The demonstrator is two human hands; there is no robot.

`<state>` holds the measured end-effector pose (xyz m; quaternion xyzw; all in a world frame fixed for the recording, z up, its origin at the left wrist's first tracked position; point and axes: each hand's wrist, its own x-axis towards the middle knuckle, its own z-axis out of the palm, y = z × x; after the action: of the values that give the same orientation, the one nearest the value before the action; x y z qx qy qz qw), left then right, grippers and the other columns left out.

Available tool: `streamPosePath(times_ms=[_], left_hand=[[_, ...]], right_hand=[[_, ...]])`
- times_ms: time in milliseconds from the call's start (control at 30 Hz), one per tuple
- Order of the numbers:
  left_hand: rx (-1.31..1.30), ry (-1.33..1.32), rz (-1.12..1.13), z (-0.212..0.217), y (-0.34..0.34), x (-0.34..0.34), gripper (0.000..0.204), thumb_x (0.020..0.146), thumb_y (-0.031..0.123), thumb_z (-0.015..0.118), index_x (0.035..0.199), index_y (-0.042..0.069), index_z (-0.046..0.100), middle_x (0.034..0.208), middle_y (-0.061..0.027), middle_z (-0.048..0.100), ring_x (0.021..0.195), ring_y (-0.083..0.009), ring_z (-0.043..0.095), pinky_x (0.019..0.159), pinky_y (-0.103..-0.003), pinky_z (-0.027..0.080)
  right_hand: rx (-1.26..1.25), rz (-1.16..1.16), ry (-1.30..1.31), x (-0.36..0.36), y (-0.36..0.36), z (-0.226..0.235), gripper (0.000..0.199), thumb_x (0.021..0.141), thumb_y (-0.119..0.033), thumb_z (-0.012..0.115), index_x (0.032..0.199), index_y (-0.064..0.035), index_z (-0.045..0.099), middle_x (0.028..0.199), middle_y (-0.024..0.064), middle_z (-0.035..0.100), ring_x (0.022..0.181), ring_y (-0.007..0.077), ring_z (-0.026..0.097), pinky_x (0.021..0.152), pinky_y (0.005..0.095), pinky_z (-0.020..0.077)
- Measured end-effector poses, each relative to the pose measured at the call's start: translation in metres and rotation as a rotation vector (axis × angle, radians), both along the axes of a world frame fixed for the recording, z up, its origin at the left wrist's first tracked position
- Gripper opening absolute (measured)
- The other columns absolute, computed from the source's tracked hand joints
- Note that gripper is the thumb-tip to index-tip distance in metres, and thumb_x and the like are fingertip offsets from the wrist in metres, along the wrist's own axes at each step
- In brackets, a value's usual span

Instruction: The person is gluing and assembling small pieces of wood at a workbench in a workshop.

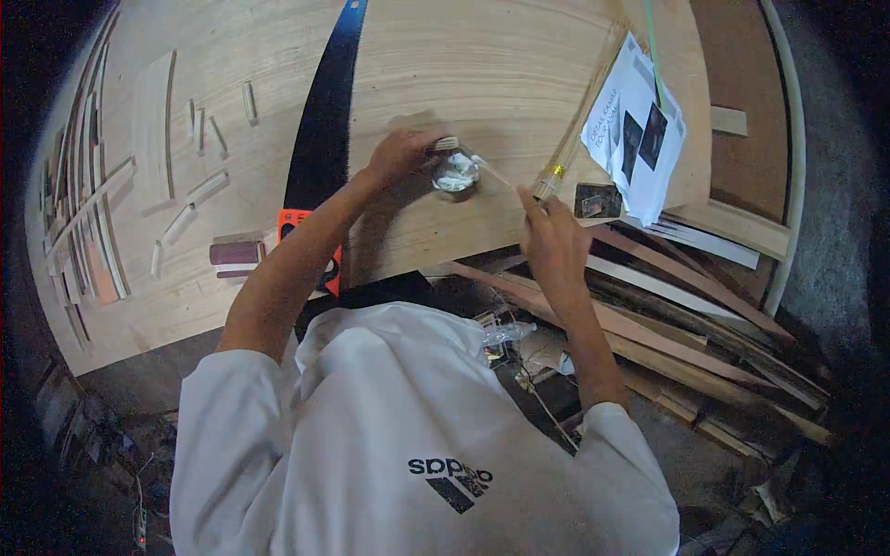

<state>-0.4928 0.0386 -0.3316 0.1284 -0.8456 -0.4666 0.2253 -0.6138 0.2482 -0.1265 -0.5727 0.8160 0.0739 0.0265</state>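
Note:
My left hand (pixel 400 156) is closed around a short, pale wood piece (pixel 446 144), held just above a small round container (pixel 454 190). White, paste-like stuff (pixel 457 170) sits in that container, on the plywood board. My right hand (pixel 554 230) pinches a thin, light-coloured stick (pixel 501 174). Its far end reaches up and left to the container's rim, touching the white stuff or close to it. Under my left forearm lies a handsaw (pixel 324 120) with a dark blade and an orange handle, partly hidden by the arm.
Several short wood pieces (pixel 199 130) and long strips (pixel 97 185) lie at left, near a maroon block (pixel 237 254). Right of my right hand are a bundle of thin sticks (pixel 565 153), a printed sheet (pixel 640 130) and a dark box (pixel 598 201). Planks (pixel 686 278) are piled below the board's edge.

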Motion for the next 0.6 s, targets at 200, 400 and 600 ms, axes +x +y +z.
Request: streamPosePath(times_ms=[200, 400, 600], left_hand=[[0.043, -0.147, 0.0, 0.008, 0.001, -0.001, 0.04, 0.081, 0.024, 0.071, 0.118, 0.014, 0.058, 0.091, -0.016, 0.069, 0.086, -0.0377, 0.066, 0.073, -0.046, 0.054], [0.004, -0.08, 0.004, 0.015, 0.003, 0.0, 0.032, 0.08, 0.017, 0.069, 0.109, 0.011, 0.058, 0.093, -0.0171, 0.067, 0.088, -0.0402, 0.064, 0.074, -0.047, 0.053], [0.189, -0.083, -0.003, 0.022, 0.014, 0.014, 0.036, 0.083, 0.011, 0.065, 0.117, 0.008, 0.054, 0.098, -0.0195, 0.066, 0.094, -0.0419, 0.063, 0.08, -0.046, 0.051]], right_hand=[[-0.012, -0.025, 0.007, 0.013, 0.001, -0.011, 0.05, 0.076, -0.008, 0.069, 0.125, -0.016, 0.063, 0.092, 0.01, 0.061, 0.082, 0.0273, 0.064, 0.063, 0.0399, 0.0532], [0.018, -0.088, 0.003, 0.02, 0.004, -0.021, 0.049, 0.075, -0.006, 0.07, 0.123, -0.0154, 0.064, 0.095, 0.0121, 0.063, 0.085, 0.0269, 0.065, 0.064, 0.038, 0.0539], [-0.057, 0.007, 0.05, 0.016, 0.005, -0.019, 0.048, 0.076, -0.004, 0.068, 0.123, -0.0167, 0.064, 0.094, 0.0126, 0.062, 0.082, 0.0273, 0.064, 0.065, 0.0408, 0.0536]])
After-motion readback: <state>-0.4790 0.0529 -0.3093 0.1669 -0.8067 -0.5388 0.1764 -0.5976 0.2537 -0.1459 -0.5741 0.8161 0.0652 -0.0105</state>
